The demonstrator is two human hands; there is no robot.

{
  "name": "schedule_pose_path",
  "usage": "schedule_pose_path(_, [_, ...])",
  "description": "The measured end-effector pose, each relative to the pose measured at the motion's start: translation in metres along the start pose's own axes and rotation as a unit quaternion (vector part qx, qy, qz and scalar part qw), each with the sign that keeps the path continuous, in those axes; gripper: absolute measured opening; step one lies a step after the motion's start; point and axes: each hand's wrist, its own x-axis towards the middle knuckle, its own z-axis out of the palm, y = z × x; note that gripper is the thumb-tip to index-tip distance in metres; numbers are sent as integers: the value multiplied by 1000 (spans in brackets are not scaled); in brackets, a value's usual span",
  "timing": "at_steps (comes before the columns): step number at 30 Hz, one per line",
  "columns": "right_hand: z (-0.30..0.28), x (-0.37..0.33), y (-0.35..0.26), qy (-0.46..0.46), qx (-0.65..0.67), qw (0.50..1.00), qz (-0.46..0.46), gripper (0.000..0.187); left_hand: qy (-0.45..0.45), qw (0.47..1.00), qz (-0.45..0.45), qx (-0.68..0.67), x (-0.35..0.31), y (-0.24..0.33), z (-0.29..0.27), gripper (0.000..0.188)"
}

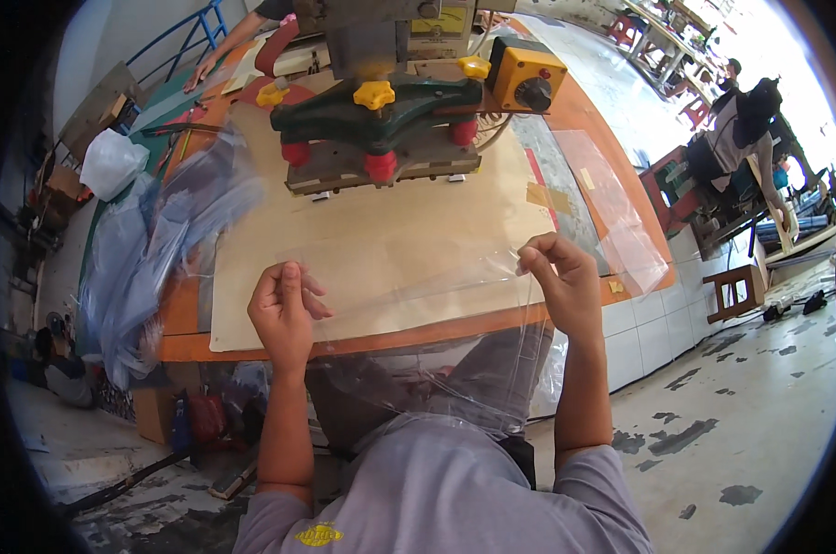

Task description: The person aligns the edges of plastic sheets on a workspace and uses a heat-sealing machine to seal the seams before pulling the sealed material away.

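A clear plastic sheet (pixel 427 380) spans the gap between my hands and hangs over the table's front edge onto my lap. My right hand (pixel 565 284) pinches its upper right corner between thumb and fingertips. At its left side is my left hand (pixel 284 314), thumb pressed against the forefinger and the other fingers loosely curled; the film seems gripped there. Both hands hover above a tan board (pixel 381 231) on the table. Beyond them stands a press head (pixel 376 120), dark green with yellow knobs and red feet, over a flat metal plate (pixel 381 168).
A yellow control box (pixel 526 76) with a black dial sits right of the press. Loose bluish plastic film (pixel 150 249) is heaped at the left, and a pinkish clear sheet (pixel 616 217) lies on the orange tabletop (pixel 242 348) at right. Another person's arm (pixel 228 48) reaches in at the far left.
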Motion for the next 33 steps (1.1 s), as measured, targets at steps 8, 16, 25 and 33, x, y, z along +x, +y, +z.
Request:
schedule_pose_path(8, [8,0,1,33,-14,999,-17,24,-4,1000,16,-3,2,0,-1,31])
schedule_pose_path(16, [8,0,11,54,41,998,-11,29,-26,1000,11,9,7,7,-2,31])
schedule_pose_path(25, [20,-1,22,89,74,993,-26,30,-33,999,3,3,7,2,0,32])
schedule_pose_path(33, [13,-16,28,93,35,995,4,29,-36,999,30,20,-9,-1,-3,27])
